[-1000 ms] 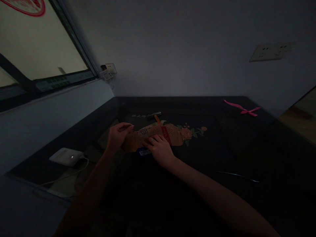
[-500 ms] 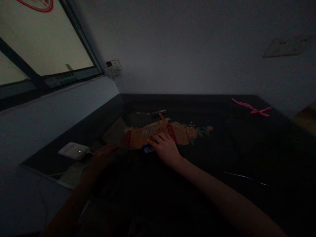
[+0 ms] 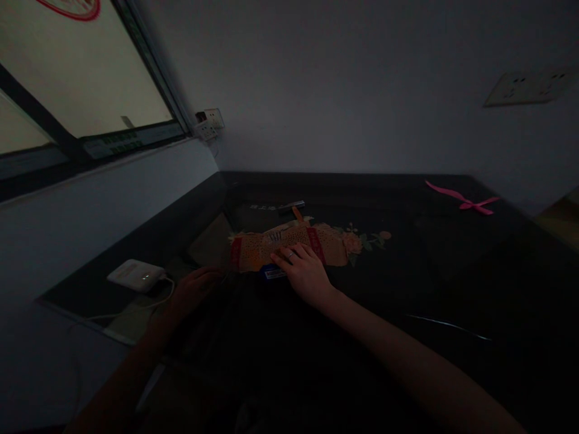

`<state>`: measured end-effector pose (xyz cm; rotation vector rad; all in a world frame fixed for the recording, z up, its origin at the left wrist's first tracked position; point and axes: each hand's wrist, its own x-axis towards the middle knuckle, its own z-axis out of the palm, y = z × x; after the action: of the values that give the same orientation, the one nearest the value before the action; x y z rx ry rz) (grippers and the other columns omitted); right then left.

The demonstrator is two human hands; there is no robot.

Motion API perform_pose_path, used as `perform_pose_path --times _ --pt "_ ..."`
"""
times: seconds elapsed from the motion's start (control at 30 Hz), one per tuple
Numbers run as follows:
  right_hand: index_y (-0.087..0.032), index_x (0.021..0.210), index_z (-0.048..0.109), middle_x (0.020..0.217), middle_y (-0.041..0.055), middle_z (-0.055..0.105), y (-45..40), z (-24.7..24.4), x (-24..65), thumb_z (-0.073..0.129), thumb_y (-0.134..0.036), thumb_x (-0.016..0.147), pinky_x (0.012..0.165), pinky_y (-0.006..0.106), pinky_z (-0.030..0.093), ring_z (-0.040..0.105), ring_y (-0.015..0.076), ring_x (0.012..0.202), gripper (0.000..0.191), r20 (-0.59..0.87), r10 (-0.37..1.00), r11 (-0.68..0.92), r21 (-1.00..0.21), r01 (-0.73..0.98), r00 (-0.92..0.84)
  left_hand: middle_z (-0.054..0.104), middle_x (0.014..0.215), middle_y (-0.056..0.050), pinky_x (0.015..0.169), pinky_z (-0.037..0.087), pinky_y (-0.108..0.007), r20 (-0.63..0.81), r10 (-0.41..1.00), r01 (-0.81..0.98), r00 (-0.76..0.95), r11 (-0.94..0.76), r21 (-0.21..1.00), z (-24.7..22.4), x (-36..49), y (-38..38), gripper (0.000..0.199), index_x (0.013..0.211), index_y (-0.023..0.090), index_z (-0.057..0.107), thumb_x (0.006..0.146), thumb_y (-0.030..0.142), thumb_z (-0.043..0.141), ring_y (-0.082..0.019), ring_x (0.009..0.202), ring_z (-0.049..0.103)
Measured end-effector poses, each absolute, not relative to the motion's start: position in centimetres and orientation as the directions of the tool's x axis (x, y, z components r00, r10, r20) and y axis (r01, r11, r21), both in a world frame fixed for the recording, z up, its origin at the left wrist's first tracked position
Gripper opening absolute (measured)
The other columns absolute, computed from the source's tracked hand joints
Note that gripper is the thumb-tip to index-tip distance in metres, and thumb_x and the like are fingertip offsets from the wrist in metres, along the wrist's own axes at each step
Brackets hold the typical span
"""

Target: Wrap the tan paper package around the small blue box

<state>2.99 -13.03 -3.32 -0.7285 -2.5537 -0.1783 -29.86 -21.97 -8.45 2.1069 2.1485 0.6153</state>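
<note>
Light wrapper (image 3: 256,248) on dark table (image 3: 407,253)

The left hand (image 3: 196,286) is just beside the wrapper's left end, fingers loosely curled; too dark to tell whether they hold anything. The wrapper lies mid-table, crossed by 2 red bands (image 3: 236,254); it looks thin, bendy, easily creased and apt to slide, so its left end seems best to pinch. A blue item (image 3: 272,273) sits at its near edge, by the right hand (image 3: 306,271), whose slightly spread fingers rest on top, gripping nothing visible.
</note>
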Motion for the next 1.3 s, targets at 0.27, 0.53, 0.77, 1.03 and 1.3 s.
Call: perform_pose_path --times 0.27,0.53,0.77,1.03,1.3 --pt "-0.017 0.126 0.06 0.122 0.0102 0.065 -13.1 -3.4 3.0 0.049 -0.013 0.092 0.097 0.041 0.039 0.052 0.0244 0.107 0.035 0.484 0.462 0.85 -0.003 0.527 -0.743 0.066 0.115 -0.009 0.096 0.048 -0.037 0.228 0.973 0.927 -0.037 -0.051 0.371 -8.1 -29.6 -22.1 0.033 0.104 0.022 0.067 0.083 0.037 0.046 -0.024 0.104 0.062" --pt "-0.017 0.125 0.06 0.121 0.0095 0.065 -13.0 -3.5 2.9 0.05 -0.013 0.092 0.096 0.04 0.04 0.052 0.0245 0.106 0.035 0.494 0.455 0.854 -0.006 0.52 -0.741 0.067 0.112 -0.011 0.094 0.048 -0.04 0.322 0.935 0.927 -0.147 0.017 0.374 -8.5 -30.1 -21.1 0.038 0.107 0.018 0.062 0.084 0.041 0.044 -0.026 0.102 0.062" --pt "-0.016 0.124 0.061 0.121 0.0101 0.065 -13.0 -3.5 2.9 0.052 -0.013 0.091 0.096 0.041 0.039 0.052 0.0254 0.106 0.035 0.504 0.456 0.853 -0.01 0.522 -0.734 0.069 0.105 -0.008 0.09 0.05 -0.033 0.568 0.809 0.916 -0.153 -0.1 0.389 -4.5 -25.4 -19.0 0.029 0.1 0.018 0.065 0.087 0.033 0.045 -0.021 0.096 0.064" --pt "-0.016 0.126 0.06 0.118 0.0093 0.066 -13.1 -3.2 3.0 0.05 -0.014 0.092 0.093 0.04 0.04 0.053 0.0257 0.102 0.035 0.492 0.458 0.851 -0.002 0.525 -0.741 0.071 0.095 -0.008 0.075 0.053 -0.029 0.503 0.863 0.818 0.055 -0.328 0.473 -0.5 -17.9 -13.3 0.026 0.096 0.016 0.07 0.08 0.035 0.061 -0.019 0.082 0.067" --pt "-0.018 0.124 0.061 0.114 0.0086 0.066 -12.9 -3.6 2.8 0.049 -0.015 0.092 0.094 0.039 0.039 0.052 0.025 0.101 0.034 0.501 0.463 0.847 -0.007 0.532 -0.731 0.073 0.085 -0.007 0.072 0.051 -0.029 0.445 0.895 0.864 0.03 -0.247 0.439 -1.5 -16.9 -11.4 0.018 0.08 0.017 0.071 0.079 0.032 0.063 -0.02 0.078 0.067"
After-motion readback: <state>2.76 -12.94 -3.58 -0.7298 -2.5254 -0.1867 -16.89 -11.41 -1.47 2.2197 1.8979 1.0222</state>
